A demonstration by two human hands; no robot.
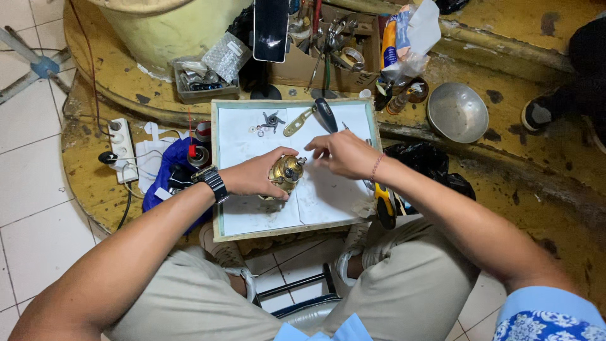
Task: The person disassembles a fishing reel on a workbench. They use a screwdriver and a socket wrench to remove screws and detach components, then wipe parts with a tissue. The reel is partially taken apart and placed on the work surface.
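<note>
Brass fishing reel (285, 172) clamped in left hand (255, 175), right hand (344, 153) fingertips pinching at its top, metal handle (297, 122) beyond both hands

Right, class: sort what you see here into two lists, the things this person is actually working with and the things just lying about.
In use:
- round gold metal reel body, gripped by the left hand
- right hand, fingers at the reel's top
- white paper-covered work board under it

Lying about:
- small star-shaped metal part
- gold crank handle with black knob
- round silver metal bowl
- white power strip
- yellow-handled tool
</note>
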